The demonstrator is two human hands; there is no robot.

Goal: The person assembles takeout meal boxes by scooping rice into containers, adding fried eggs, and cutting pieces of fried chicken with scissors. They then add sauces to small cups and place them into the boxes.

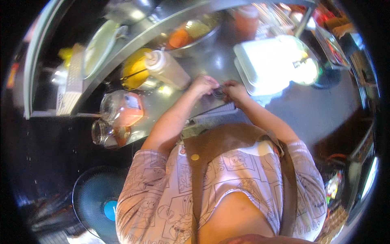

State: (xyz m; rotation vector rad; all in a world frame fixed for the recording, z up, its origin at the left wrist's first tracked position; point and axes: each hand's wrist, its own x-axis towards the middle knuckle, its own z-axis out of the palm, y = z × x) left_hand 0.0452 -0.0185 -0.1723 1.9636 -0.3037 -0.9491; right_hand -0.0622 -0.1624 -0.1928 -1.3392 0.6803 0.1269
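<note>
Both hands meet over the near edge of a metal counter (217, 61), close to my body. My left hand (205, 85) is closed, its fingertips pinched together. A short gap away, my right hand (234, 90) is closed too, fingers curled in. Between them is a small, dark, partly see-through thing (218, 92), too blurred to name. Just left of my left hand, a squeeze bottle (168, 69) with a white cap and pale brown contents leans. Right of my right hand lie white lidded containers (264, 61), washed out by glare.
At the left are a yellow bowl (136, 69) with a utensil, and two clear jars (122, 107) (109, 134) by the counter's edge. Farther back sits a metal bowl (199, 34) of food. A fan (101, 203) stands at lower left. A metal shelf edge (162, 26) crosses above.
</note>
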